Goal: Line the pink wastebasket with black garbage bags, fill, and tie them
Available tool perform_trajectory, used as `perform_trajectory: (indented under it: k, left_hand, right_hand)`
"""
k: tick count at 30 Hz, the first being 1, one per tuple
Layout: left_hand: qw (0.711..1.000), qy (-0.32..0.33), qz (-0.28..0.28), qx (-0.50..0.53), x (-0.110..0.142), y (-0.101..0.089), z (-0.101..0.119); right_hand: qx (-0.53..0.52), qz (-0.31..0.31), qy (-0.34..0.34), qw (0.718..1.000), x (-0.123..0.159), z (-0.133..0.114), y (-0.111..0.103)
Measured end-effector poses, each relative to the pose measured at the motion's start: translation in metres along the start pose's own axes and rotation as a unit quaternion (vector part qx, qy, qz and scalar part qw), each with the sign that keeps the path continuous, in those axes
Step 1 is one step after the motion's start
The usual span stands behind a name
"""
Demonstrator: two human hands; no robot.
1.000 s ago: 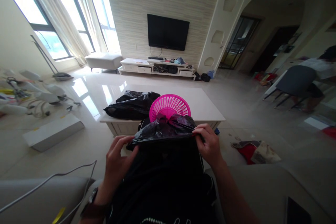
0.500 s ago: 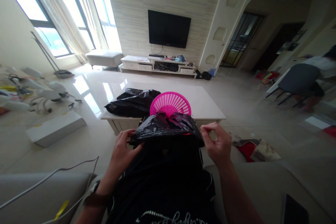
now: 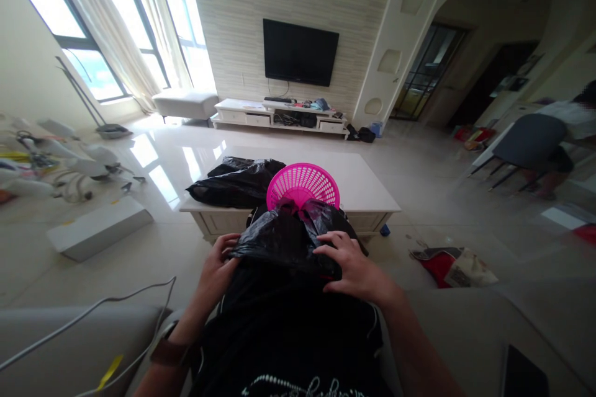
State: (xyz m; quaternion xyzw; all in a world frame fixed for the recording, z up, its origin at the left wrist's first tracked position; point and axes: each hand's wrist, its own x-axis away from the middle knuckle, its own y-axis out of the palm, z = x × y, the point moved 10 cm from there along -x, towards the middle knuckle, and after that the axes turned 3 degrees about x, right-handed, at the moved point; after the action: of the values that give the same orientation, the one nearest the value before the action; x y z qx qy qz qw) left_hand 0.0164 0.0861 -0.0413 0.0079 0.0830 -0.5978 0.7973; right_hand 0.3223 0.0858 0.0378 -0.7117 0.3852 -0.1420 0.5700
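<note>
A crumpled black plastic bag [image 3: 284,237] lies on my lap, over my dark clothes. My left hand [image 3: 218,271] grips the bag's left edge with curled fingers. My right hand [image 3: 350,265] lies on top of the bag's right side, fingers spread and pressing down. Just beyond the bag a pink plastic basket [image 3: 302,184] stands at the near edge of a white coffee table [image 3: 367,189]. A second black bag [image 3: 235,181] lies on the table's left part.
I sit on a grey sofa [image 3: 465,329] with a white cable [image 3: 84,316] on its left and a dark phone [image 3: 524,375] on its right. A red and white cloth [image 3: 454,267] lies on the floor. Another person [image 3: 565,136] stands far right near a chair.
My right hand, which was off to the bag's right half a second ago, has moved left and come down flat on the bag. The left hand has kept its grip.
</note>
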Motion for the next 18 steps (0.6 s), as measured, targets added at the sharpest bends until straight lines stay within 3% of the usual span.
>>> perform_trajectory:
  k: [2,5,7,9,11,13,16,18]
  left_hand:
    - [0.998,0.020,-0.013,0.062,0.004,0.004,0.009]
    - [0.992,0.037,-0.021,0.123,0.006,0.012,0.006]
    - [0.992,0.012,-0.006,0.126,0.006,0.019,-0.013]
    - [0.991,-0.056,0.023,0.117,0.008,0.027,-0.044]
    - [0.985,-0.132,0.035,0.108,0.014,0.039,-0.073]
    - [0.980,-0.171,-0.007,0.101,0.023,0.058,-0.087]
    - [0.975,-0.165,-0.114,0.093,0.035,0.081,-0.081]
    - [0.972,-0.181,-0.113,0.098,0.037,0.075,-0.075]
  right_hand:
    - [0.023,0.039,-0.003,0.999,-0.003,0.001,-0.008]
    - [0.023,0.172,0.017,0.985,-0.002,0.007,-0.040]
    - [0.000,0.273,0.022,0.962,0.005,0.008,-0.065]
    - [-0.018,0.341,0.020,0.940,0.013,0.003,-0.083]
    - [-0.031,0.372,0.017,0.927,0.018,-0.004,-0.094]
    - [-0.039,0.380,0.009,0.924,0.020,-0.012,-0.099]
    - [-0.035,0.380,0.002,0.924,0.022,-0.017,-0.099]
    - [-0.028,0.376,0.005,0.926,0.023,-0.015,-0.098]
